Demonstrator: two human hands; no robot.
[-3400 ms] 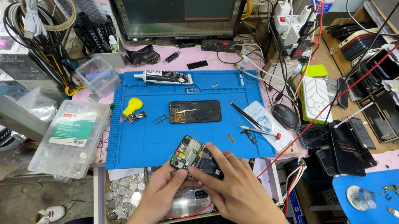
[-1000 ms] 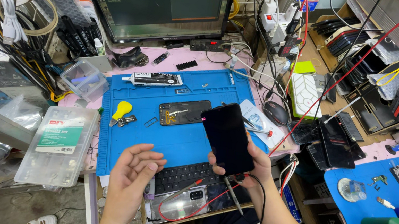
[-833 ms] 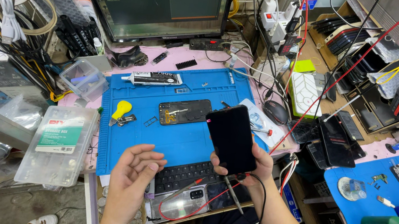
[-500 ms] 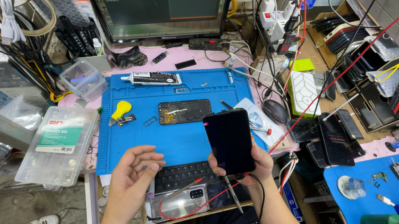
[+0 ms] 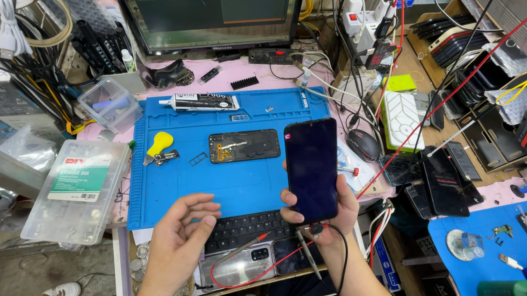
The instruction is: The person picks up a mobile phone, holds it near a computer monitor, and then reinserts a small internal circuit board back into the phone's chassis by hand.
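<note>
Fingers of the right hand (image 5: pixel 330 209) wrap the lower end of a black glossy smartphone (image 5: pixel 311 168), held upright above the blue silicone work mat (image 5: pixel 237 185), long axis running away from the body, a black cable (image 5: pixel 340 262) hanging from its bottom. Left hand (image 5: pixel 178 242) hovers just left of it, empty, palm up, fingers loosely curled, the farther of the two.

Our right hand (image 5: pixel 327 208) is raised, forearm angled up from the lower right, fingers wrapped in a firm hold; our left hand (image 5: pixel 178 239) hovers palm-up, fingers loosely curled, gripping nothing
</note>
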